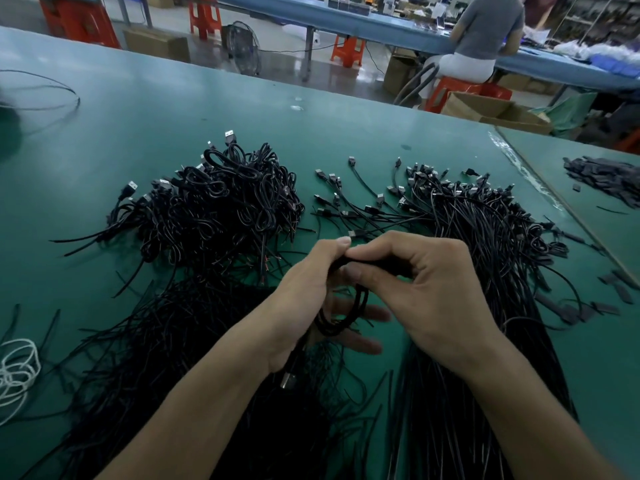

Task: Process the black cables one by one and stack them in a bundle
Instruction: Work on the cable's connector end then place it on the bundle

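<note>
Green tabletop (173, 109), workshop: one black cable (346, 313) looped between both hands.
The left hand (304, 292) grips the loop, the right hand (426, 289) pinches its top; best keep turns even and tight before stacking on the coiled pile (214, 209).

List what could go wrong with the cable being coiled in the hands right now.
1. The coiled cable is held only by the pinches of the left hand and right hand. A slip could let the loops spring open.
2. What looks like its plug end dangles over the loose cables and may snag them.
3. The finished pile looks heaped and tangled, so another coil might slide off.
</note>
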